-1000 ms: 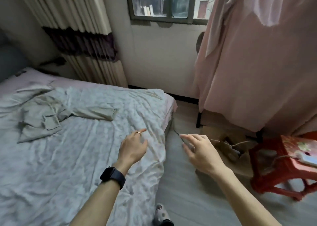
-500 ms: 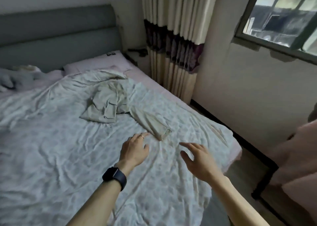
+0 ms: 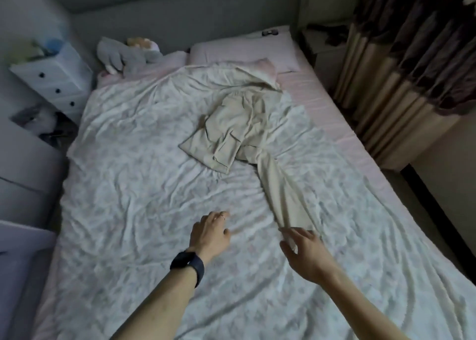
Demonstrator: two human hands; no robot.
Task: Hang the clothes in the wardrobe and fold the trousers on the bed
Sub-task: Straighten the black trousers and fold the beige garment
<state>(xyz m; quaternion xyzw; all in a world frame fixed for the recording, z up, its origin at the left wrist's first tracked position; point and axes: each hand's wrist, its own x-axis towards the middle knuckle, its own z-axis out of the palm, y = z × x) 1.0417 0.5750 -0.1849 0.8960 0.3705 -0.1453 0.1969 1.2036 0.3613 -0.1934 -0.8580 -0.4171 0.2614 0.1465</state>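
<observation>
Beige trousers point(image 3: 237, 130) lie crumpled in the middle of the bed point(image 3: 128, 185), with one leg stretched out toward me. My right hand point(image 3: 306, 254) reaches over the sheet with fingers spread, its fingertips at the hem of that leg; it grips nothing. My left hand point(image 3: 210, 234), with a dark watch on the wrist and a ring on one finger, hovers over the sheet to the left of the leg, fingers loosely bent and empty. The wardrobe is out of view.
A pink pillow point(image 3: 247, 48) and a soft toy point(image 3: 128, 53) lie at the grey headboard. A white drawer unit point(image 3: 54, 79) stands left of the bed. A striped curtain point(image 3: 401, 81) hangs on the right, above a strip of floor.
My view has swung left from the pink wardrobe cover and red stool to the bed. Both hands have moved over the sheet, the right one up to the trouser hem.
</observation>
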